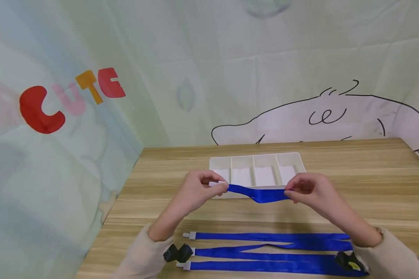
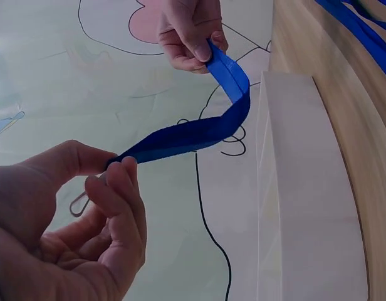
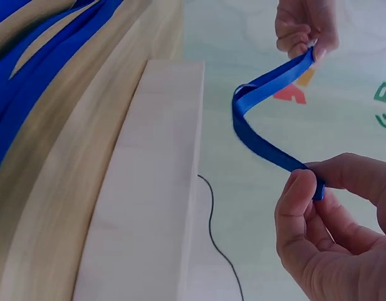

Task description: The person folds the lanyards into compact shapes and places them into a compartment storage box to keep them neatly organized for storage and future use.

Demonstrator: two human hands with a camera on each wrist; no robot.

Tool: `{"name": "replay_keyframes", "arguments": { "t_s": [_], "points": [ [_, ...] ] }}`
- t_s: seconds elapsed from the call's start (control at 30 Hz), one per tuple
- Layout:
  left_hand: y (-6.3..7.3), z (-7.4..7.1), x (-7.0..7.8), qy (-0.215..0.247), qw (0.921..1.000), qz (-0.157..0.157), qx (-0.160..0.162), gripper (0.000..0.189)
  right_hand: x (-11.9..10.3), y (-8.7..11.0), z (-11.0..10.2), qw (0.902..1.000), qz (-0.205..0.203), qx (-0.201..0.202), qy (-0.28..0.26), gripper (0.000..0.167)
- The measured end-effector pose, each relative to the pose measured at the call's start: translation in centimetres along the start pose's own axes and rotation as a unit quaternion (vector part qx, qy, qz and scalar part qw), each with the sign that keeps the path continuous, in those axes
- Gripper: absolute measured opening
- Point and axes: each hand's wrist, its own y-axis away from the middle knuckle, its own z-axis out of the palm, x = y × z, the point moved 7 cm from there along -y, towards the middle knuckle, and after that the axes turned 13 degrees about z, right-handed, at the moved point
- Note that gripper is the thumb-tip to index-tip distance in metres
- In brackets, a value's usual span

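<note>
**Cream long sleeves (image 1: 141,250) up front; folded blue fabric lanyard (image 1: 269,195) strung btwn both hands**

Nearest the cam, each sleeve carries a small black wrist unit (image 1: 178,253) close by three rows of flat blue straps (image 1: 251,266) w/ whitish end fittings, laid on the light wood-grain table (image 1: 153,193). L hand (image 1: 199,190) pinches one end of the lanyard btwn thumb & fingers; a thin metal hook (image 2: 78,205) pokes out past the grip. R hand (image 1: 310,190) pinches the other end, a short bit of ribbon sticking out beyond its fingertips. Hands well apart, ribbon bridging them.

Lanyard's in the air; from the head view it crosses the near wall of the white four-compartment tray (image 3: 143,175). Not in any compt. Exact ht above it: can't tell.

Risks, as judged from here: ribbon sags & twists mid-span, so folding it w/o straightening would prob. skew the layers. R pinch is right at the tip, so a slight loosening or a tug from L cd let the end slip & the fold spring loose. Hook might snag the tray's rim if L hand dips. Lowering the forearms cd drag sleeves or wrist units over the straps & muddle the rows.
</note>
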Motion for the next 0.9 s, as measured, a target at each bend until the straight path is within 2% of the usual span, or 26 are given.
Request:
{"name": "replay_keyframes", "arguments": {
  "t_s": [0.13,0.4,0.73,0.9],
  "points": [
    [-0.3,0.7,0.3,0.006,0.9999,0.009,-0.006,0.011,-1.1,0.1,0.3,0.9994,-0.015,0.01,0.03,0.008],
    [-0.5,1.9,1.2,0.002,0.9994,0.033,-0.011,0.01,-2.8,0.3,1.0,0.9985,-0.027,0.018,0.043,0.009],
    [-1.2,3.6,2.2,-0.028,0.9978,0.057,-0.018,0.007,-4.4,0.0,2.5,0.9982,-0.051,0.021,0.026,0.01],
    [-1.4,4.3,2.6,-0.024,0.9969,0.072,-0.02,0.006,-5.0,-0.2,3.3,0.9982,-0.057,0.017,0.005,0.008]
  ]
}}
